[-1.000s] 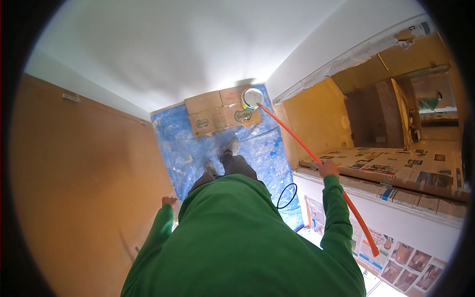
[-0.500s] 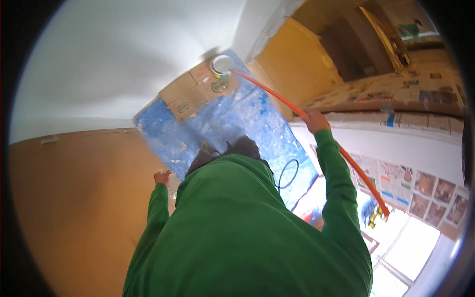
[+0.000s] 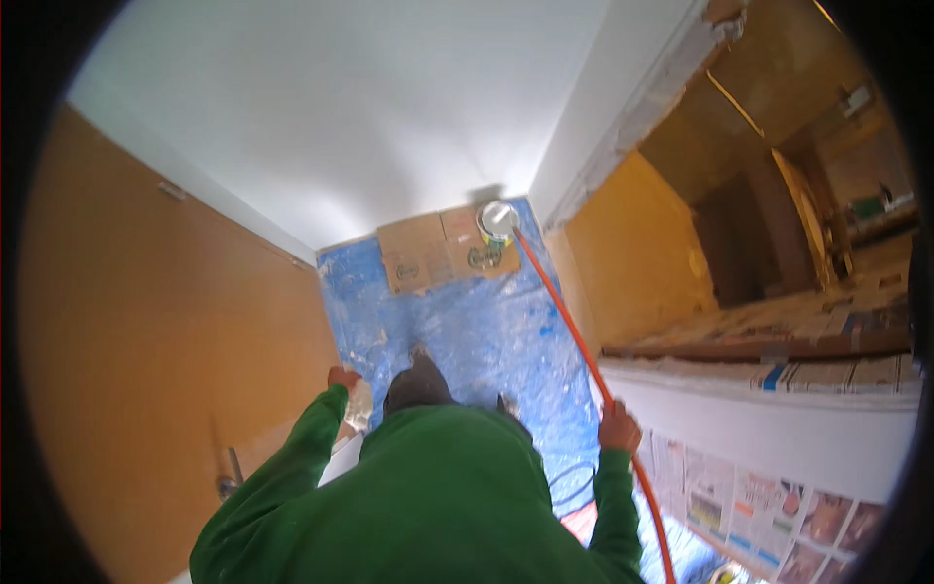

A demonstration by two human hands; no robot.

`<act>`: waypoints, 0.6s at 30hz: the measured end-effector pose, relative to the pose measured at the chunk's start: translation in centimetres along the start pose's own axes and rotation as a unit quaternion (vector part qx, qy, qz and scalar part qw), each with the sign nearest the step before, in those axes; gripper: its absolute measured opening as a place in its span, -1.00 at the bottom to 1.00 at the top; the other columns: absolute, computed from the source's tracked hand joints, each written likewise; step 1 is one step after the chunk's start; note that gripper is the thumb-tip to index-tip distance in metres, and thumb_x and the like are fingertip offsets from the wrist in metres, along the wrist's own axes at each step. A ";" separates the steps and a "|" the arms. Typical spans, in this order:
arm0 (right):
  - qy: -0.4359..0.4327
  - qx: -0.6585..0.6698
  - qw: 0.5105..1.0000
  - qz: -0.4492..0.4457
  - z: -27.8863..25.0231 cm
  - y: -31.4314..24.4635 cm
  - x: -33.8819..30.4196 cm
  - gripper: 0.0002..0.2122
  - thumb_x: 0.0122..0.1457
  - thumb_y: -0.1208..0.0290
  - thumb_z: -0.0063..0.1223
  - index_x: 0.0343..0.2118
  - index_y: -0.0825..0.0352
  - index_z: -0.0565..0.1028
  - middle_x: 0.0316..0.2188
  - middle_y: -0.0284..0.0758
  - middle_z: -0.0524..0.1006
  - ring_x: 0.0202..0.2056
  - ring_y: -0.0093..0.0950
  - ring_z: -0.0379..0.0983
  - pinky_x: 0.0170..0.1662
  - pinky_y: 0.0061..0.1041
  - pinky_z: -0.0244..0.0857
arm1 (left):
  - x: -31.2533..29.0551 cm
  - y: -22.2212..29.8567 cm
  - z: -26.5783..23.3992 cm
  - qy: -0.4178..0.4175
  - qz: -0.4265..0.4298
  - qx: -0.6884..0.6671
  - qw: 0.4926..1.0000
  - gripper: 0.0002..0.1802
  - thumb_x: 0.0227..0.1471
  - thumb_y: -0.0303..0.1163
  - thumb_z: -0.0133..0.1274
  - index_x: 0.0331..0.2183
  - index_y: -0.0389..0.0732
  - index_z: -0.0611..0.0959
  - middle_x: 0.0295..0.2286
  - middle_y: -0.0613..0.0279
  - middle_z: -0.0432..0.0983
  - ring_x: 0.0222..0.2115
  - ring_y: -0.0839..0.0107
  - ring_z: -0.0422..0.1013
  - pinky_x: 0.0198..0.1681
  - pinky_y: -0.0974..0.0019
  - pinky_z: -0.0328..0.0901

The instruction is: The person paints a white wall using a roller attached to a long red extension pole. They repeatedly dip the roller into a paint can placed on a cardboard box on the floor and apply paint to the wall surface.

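My right hand [image 3: 619, 428] is wrapped round a long orange-red pole [image 3: 581, 341]. The pole's far end meets an open round can [image 3: 497, 222] whose inside looks white; what is fixed to that end is too small to make out. Beneath the can lies a flattened cardboard sheet [image 3: 418, 255]. Low at my left side, my left hand [image 3: 342, 377] is closed on a pale, crumpled, partly see-through thing [image 3: 358, 407] that hangs below its fingers. Its kind cannot be told, and part of it is blurred.
A blue paint-spotted sheet [image 3: 457, 326] covers the floor under my feet. White walls [image 3: 389, 117] meet in the far corner. On the left stands a brown door [image 3: 175, 321] with a metal handle [image 3: 230, 477]. Newspaper [image 3: 720, 501] and a dark cable [image 3: 574, 477] lie at right.
My view has swung, and I am stepping with one foot further forward. The pole stands steeper, its far end still at the can. Both hands keep their hold.
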State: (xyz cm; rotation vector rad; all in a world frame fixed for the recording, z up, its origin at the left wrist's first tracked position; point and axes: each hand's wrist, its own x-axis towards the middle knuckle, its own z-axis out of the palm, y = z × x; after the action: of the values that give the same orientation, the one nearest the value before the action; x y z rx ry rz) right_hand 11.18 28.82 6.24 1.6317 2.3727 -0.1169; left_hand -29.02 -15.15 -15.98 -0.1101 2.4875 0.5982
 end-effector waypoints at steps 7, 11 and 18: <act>0.007 0.269 0.963 0.000 6.4 10.2 -1.8 -0.63 0.01 0.07 0.04 -0.30 0.31 0.57 -0.42 0.03 0.51 -0.30 -0.02 0.45 -0.24 -0.19 0.31 | -11.6 7.0 5.0 -0.008 0.100 0.073 0.992 -0.49 -0.23 -0.09 0.10 -0.32 -0.34 0.58 -0.27 -0.20 0.45 -0.19 -0.05 0.37 -0.09 0.06 0.26; -0.196 0.488 0.851 -0.004 12.1 17.6 -1.4 -0.63 0.13 0.13 -0.01 -0.34 0.43 0.56 -0.76 -0.36 0.39 -0.78 -0.64 0.25 -0.71 -0.56 0.10 | -14.0 11.9 9.5 0.054 0.302 0.061 0.950 -0.60 -0.20 -0.10 0.05 -0.42 -0.25 0.61 -0.40 -0.16 0.49 -0.29 -0.09 0.39 -0.18 0.00 0.29; -0.360 0.626 0.676 0.149 2.2 18.6 -8.8 -0.74 0.11 0.21 0.00 -0.35 0.34 0.49 -0.77 -0.47 0.24 -0.81 -0.70 0.06 -0.81 -0.71 -0.16 | -26.3 31.4 10.1 -0.214 0.341 -0.024 0.915 -0.59 -0.26 -0.08 0.15 -0.44 -0.25 0.63 -0.45 -0.07 0.52 -0.37 -0.02 0.42 -0.24 0.06 0.29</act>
State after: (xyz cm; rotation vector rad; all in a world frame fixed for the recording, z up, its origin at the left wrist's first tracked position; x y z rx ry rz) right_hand 31.78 27.20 7.91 1.7424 1.2183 -2.2149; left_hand -8.35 16.15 3.40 0.8188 2.0371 0.8500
